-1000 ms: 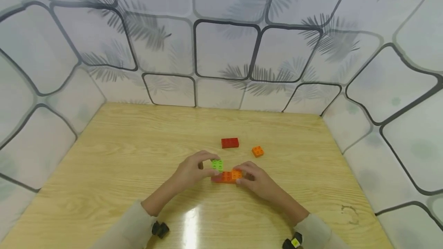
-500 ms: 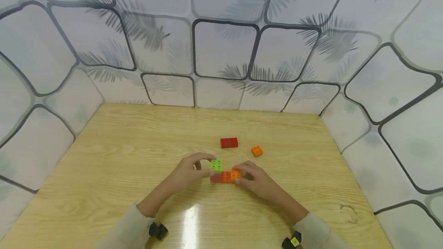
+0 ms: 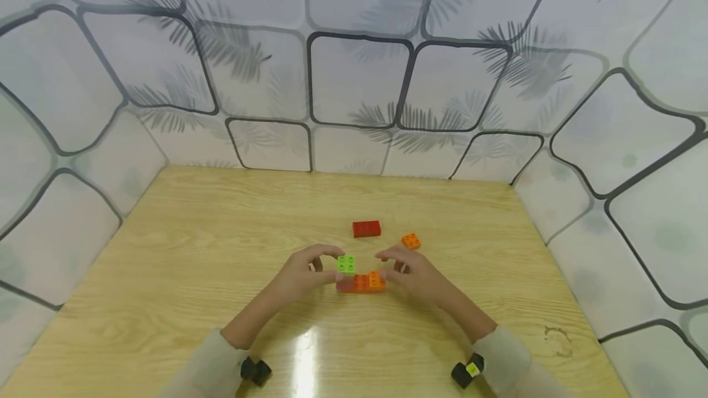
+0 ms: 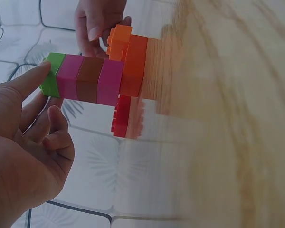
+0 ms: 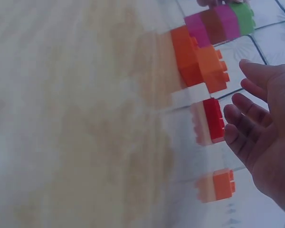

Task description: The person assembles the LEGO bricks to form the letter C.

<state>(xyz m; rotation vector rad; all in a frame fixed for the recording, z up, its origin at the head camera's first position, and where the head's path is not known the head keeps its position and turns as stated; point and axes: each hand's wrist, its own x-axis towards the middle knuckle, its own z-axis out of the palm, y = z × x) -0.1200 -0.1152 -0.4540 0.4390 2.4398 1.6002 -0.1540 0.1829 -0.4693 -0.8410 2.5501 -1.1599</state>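
In the head view my left hand pinches a green toy brick between thumb and finger. That brick tops a tower; beneath it, in the left wrist view, come a pink brick, a brown brick and a second pink brick. The tower stands upright on one end of a long orange brick. A small orange brick sits on the other end. Beside it my right hand holds nothing, its fingers loosely bent and apart from the bricks in the right wrist view.
Behind the build, a red brick lies on the wooden table. A loose orange brick lies to its right, just beyond my right hand. Patterned walls stand along the back and sides.
My right hand has let go of the small orange brick, its fingers spreading and moving slightly right and away. The left hand has shifted slightly and still pinches the green brick.
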